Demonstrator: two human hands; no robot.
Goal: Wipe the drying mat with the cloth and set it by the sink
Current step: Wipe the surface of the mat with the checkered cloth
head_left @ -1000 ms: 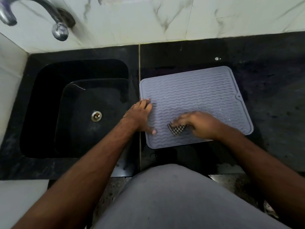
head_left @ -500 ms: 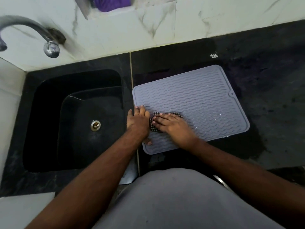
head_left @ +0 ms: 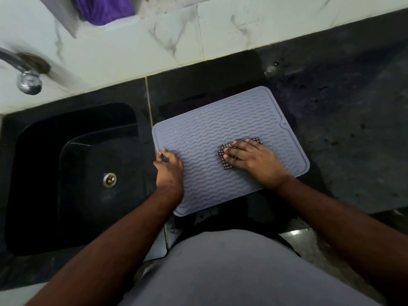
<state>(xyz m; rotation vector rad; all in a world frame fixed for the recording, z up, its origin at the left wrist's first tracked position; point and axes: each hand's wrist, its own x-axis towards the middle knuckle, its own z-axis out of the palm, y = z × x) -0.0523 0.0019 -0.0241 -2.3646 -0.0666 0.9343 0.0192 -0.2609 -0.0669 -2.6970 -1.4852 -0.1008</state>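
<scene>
Head view: the right hand [head_left: 254,161] presses a small checked cloth [head_left: 227,161] flat on the drying mat [head_left: 205,138], its grip wide, fingers stretched straight over the fabric. The cloth lies right of the mat's centre, toward 3 o'clock. The left hand [head_left: 169,168] rests on the mat's left edge at 9 o'clock, fingers curled at the rim, though whether its grip pinches the rim cannot be told. The grey, wave-ribbed mat lies flat on the dark stone desk [head_left: 342,133], tilted slightly, its left edge just beside the black sink [head_left: 39,164]. A steel drain [head_left: 109,180] sits in the basin floor. At 10 o'clock, a chrome tap [head_left: 27,81] projects from the marble-patterned wall [head_left: 167,34]; a purple item [head_left: 103,9] sits at 12 o'clock.
</scene>
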